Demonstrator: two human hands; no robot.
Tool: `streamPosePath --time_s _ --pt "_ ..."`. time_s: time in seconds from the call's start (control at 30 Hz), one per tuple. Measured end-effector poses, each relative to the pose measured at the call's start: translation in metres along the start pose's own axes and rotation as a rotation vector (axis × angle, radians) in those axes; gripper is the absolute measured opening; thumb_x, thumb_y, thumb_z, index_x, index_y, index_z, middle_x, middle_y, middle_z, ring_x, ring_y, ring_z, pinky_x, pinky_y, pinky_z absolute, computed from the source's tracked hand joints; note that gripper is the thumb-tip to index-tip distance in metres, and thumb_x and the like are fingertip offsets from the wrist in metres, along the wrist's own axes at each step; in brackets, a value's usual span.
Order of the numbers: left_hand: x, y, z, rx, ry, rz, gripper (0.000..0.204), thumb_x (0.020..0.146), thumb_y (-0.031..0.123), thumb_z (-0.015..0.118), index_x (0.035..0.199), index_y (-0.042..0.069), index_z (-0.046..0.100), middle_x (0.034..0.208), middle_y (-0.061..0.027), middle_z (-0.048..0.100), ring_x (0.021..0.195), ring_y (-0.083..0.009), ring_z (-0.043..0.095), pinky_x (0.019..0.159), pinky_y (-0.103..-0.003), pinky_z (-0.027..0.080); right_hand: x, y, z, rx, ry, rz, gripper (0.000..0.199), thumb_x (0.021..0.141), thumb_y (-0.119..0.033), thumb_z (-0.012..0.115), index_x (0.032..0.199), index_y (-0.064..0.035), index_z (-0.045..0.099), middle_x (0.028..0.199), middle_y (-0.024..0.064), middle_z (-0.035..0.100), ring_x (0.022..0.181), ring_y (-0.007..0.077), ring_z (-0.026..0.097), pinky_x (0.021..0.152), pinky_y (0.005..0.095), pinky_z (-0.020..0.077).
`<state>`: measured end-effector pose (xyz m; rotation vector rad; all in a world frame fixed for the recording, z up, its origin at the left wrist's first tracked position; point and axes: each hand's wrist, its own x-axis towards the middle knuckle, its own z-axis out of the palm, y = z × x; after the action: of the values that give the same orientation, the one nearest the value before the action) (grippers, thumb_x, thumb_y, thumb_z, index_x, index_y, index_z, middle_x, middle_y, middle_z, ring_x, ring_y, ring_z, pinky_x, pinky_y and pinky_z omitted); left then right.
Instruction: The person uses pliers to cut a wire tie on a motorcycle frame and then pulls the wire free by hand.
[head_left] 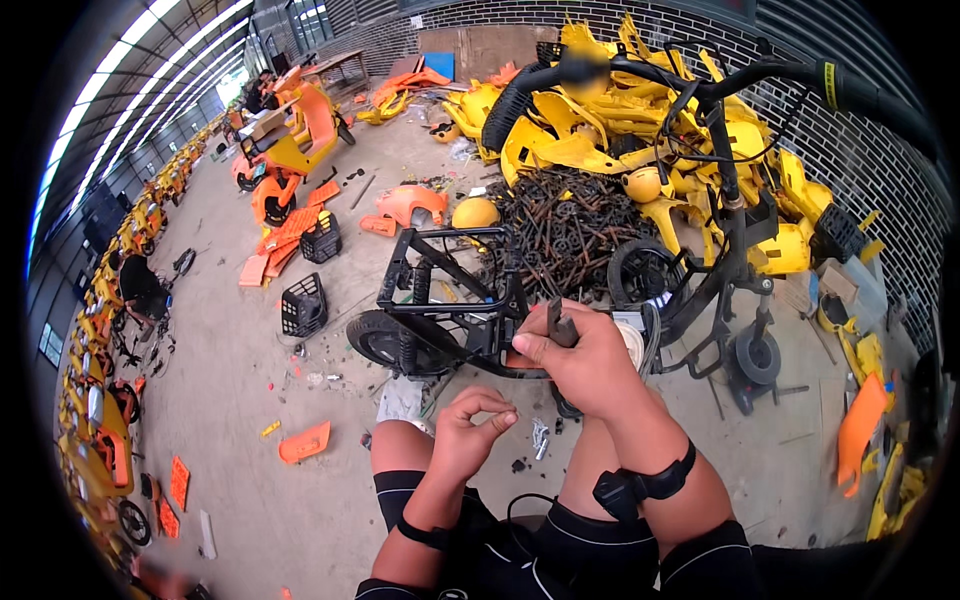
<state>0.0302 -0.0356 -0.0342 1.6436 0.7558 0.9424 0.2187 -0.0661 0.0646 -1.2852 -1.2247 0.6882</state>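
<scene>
My right hand (590,362) is closed around a short dark metal tool (562,327) whose end stands up above the fist; its exact kind is unclear. It is at the middle of a bare black scooter frame (455,262), right by the lower rail. The frame stands on its wheels, its rear wheel (375,338) at the left and the handlebar (770,72) at the upper right. My left hand (466,432) is over my left knee, apart from the frame. Thumb and fingertips come together there, and anything between them is too small to make out.
Behind the frame lie a heap of rusty metal parts (565,225) and a pile of yellow panels (570,140). Black baskets (304,305) and orange panels (305,442) lie on the floor to the left. A person (143,290) crouches by the scooter row at far left.
</scene>
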Motion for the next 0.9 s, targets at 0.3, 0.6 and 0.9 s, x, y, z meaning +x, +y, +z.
streamPosePath --time_s 0.3,0.6,0.9 --pt "-0.005 -0.010 0.006 -0.044 0.084 0.015 0.017 0.073 -0.001 0.081 0.078 0.002 0.065 0.090 -0.0045 0.059 0.087 -0.0165 0.056 0.081 -0.029 0.045 -0.006 -0.017 0.003 -0.069 -0.036 -0.033 0.007 0.082 -0.003 0.074 0.084 0.0014 0.068 0.086 0.0072 0.066 0.082 0.0163 0.061 0.075 0.0309 0.0488" --pt "-0.006 -0.014 -0.005 -0.073 0.145 0.016 0.024 0.072 -0.002 0.082 0.075 0.004 0.059 0.089 -0.0036 0.056 0.088 -0.0155 0.054 0.082 -0.028 0.043 0.007 -0.019 0.019 -0.109 -0.077 -0.040 0.009 0.079 -0.002 0.075 0.083 0.0019 0.067 0.085 0.0070 0.065 0.081 0.0168 0.061 0.074 0.0309 0.0486" --pt "0.002 -0.020 -0.010 -0.387 0.171 -0.020 0.027 0.079 -0.004 0.076 0.081 0.004 0.050 0.090 -0.0062 0.060 0.089 -0.0169 0.060 0.080 -0.029 0.048 0.016 -0.020 0.026 -0.109 -0.102 -0.069 0.008 0.082 -0.004 0.074 0.084 0.0017 0.068 0.087 0.0074 0.066 0.081 0.0168 0.060 0.072 0.0305 0.0480"
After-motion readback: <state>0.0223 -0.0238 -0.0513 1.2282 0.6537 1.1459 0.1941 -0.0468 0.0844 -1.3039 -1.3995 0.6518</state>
